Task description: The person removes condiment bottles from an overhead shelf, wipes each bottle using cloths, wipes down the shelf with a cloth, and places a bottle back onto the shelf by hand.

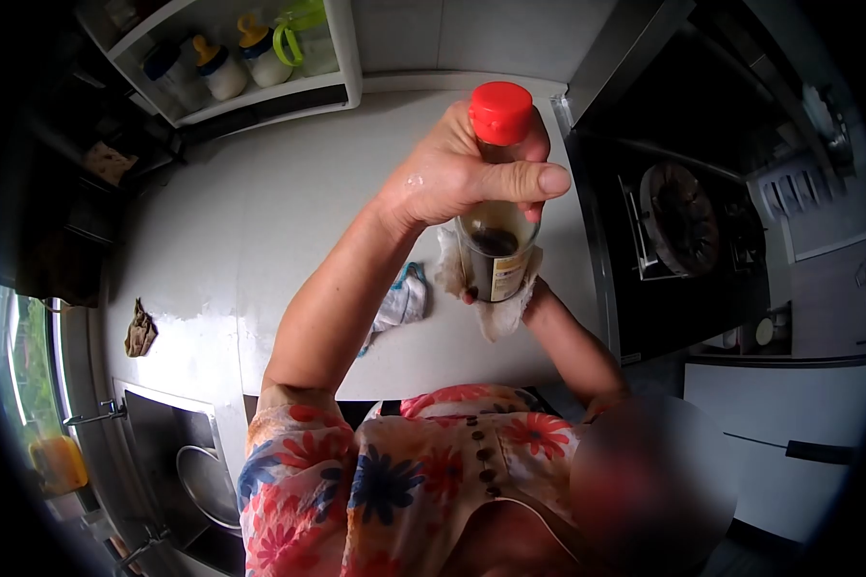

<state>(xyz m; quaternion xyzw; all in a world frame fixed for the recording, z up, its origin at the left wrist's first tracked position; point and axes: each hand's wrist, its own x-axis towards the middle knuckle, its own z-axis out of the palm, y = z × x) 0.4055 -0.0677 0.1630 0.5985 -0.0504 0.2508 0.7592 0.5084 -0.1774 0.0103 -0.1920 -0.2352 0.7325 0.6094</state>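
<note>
My left hand point(462, 173) is wrapped around the neck of a clear glass bottle point(481, 231) with a red cap point(501, 112). A little dark liquid lies in the bottle, and a pale label point(506, 277) shows low on its side. Below, a thin whitish cloth point(506, 315) is pressed around the bottle's base. My right hand point(533, 294) holds this cloth from beneath; the bottle and cloth cover most of its fingers. On the counter behind my forearm lies a white cloth with blue-green edging point(404, 296).
A pale counter point(298, 173) spans the middle. Bottles with yellow tops point(223, 77) and a green-handled jug point(303, 43) stand on a shelf. A crumpled brown cloth point(140, 329) lies near the sink point(164, 409). A gas stove point(683, 221) is at right.
</note>
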